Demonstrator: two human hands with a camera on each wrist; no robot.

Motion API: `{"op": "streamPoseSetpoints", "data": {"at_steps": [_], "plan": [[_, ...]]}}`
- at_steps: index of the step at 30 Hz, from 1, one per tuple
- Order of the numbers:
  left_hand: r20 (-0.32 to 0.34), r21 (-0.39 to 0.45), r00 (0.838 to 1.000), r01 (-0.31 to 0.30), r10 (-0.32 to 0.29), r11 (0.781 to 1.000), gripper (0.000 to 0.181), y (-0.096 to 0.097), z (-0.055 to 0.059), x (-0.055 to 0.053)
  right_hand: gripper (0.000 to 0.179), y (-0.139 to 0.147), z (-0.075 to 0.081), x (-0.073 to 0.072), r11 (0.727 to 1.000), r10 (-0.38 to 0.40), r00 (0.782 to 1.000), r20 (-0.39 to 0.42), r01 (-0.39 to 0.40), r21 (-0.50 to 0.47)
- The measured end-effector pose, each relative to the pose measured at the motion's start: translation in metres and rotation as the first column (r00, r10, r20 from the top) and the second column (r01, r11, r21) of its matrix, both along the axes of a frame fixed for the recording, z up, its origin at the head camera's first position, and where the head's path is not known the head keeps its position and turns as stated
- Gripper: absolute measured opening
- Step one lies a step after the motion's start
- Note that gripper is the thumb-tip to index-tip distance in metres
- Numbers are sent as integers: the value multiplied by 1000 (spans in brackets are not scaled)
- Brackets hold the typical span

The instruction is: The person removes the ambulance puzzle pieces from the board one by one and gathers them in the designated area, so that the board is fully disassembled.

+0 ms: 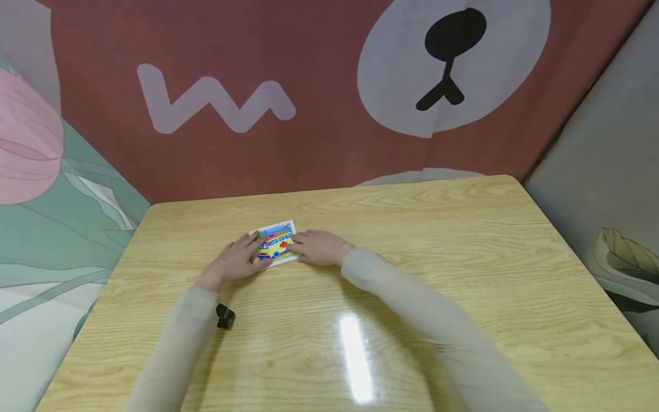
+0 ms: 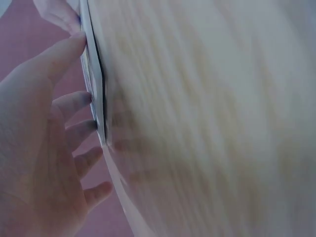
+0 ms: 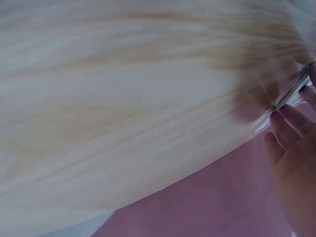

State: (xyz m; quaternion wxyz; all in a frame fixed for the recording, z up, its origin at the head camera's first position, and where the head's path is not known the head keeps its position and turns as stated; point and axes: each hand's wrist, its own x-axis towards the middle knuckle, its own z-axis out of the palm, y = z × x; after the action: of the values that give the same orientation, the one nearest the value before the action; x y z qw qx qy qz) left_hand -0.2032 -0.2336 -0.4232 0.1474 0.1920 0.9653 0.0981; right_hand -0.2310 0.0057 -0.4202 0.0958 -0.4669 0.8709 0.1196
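Pale sleeves (image 1: 175, 349) are taking up the near side of my head view, leading out to two hands on the table (image 1: 463, 274); between those hands the picture card (image 1: 274, 247), showing a yellow ambulance, is lying left of the table's middle, toward its far edge, and seemingly flat; its longer side is apparently running from hand to hand, the right end angling slightly away from me; neither hand is standing nearer, since both are touching it; the left hand (image 1: 231, 263) is resting at the card's left end, fingers spread, thumb set apart along the near edge; the right hand (image 1: 323, 248) is meeting the right end with fingers extended and fingertips on the card; how hard either is pressing, I am not managing to tell.
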Motion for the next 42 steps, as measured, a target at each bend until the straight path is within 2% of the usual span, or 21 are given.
{"op": "streamPoseSetpoints", "data": {"at_steps": [6, 16, 23, 26, 30, 36, 42], "plan": [[18, -14, 1000, 26, -25, 1000, 74, 18, 0, 0, 51, 23, 4, 2, 1000, 7, 1000, 19, -7, -8], [51, -28, 997, 67, -66, 997, 76, 51, 2, -2, 50, 58, 6, 5, 1000, 25, 999, -23, -25, -8], [64, -37, 994, 95, -93, 995, 76, 67, 0, -4, 45, 76, 4, 10, 998, -7, 1000, -17, 5, -67], [62, -47, 991, 117, -114, 992, 76, 73, 1, -5, 40, 81, 3, 9, 991, -11, 1000, -23, 8, -137], [68, -56, 989, 137, -134, 989, 76, 80, 2, -7, 44, 86, 3, 8, 976, -60, 997, 51, 70, -208], [74, -61, 987, 149, -145, 987, 76, 90, -1, -9, 65, 91, 2, 6, 973, -154, 974, 167, 179, -148], [50, -63, 990, 132, -129, 989, 85, 92, -5, -11, 70, 94, -1, 5, 955, -245, 948, 204, 272, -114]]}}
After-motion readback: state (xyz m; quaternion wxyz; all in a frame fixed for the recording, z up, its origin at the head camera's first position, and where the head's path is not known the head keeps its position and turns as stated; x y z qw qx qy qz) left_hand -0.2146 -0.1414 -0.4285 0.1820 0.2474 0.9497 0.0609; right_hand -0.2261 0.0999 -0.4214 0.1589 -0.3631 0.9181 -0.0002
